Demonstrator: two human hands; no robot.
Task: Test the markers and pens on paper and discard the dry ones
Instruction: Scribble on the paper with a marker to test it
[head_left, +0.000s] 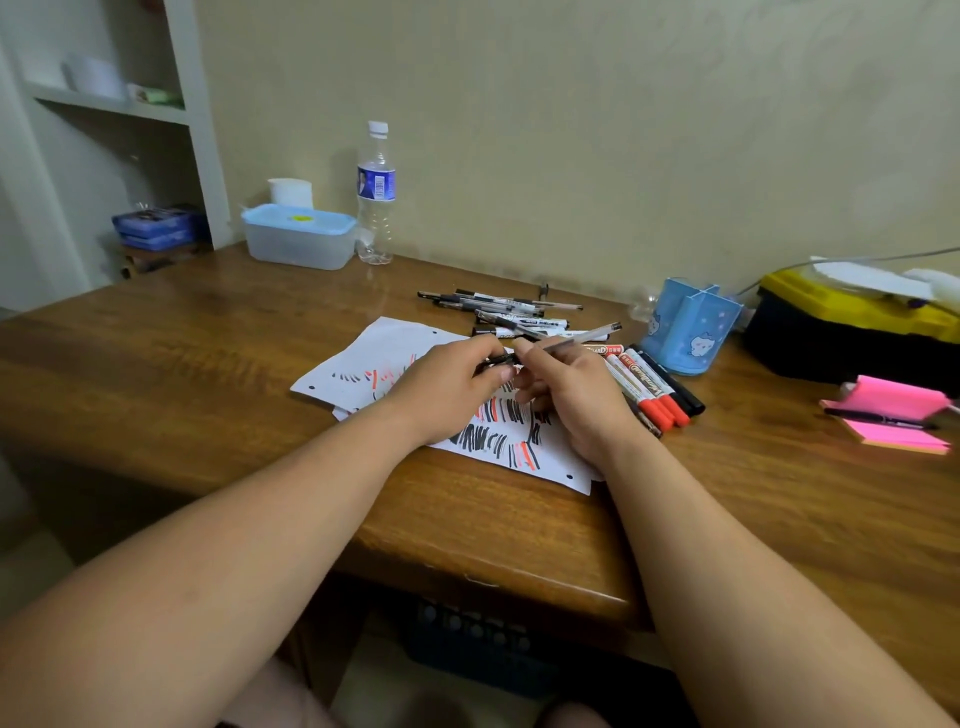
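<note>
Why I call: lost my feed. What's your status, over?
Left grip pinches slim black pen by dark end; right grip holds its barrel. Scribbled white paper sheet beneath. Nothing blocking.

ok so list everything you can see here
table: one, brown wood, under everything
paper: at least two sheets, white with red and black strokes, centre
pens: loose pile, black and clear, behind the paper
markers: several, red and black caps, right of the paper
pen holder: one, blue, right of the markers
bottle: one, clear, white cap, by the wall
box: one, clear, blue lid, left of the bottle
case: one, black and yellow, far right
sticky notes: pink, far right, black pen on top
left hand: fingers pinch the dark end of a thin pen
right hand: holds the same pen's barrel
</note>
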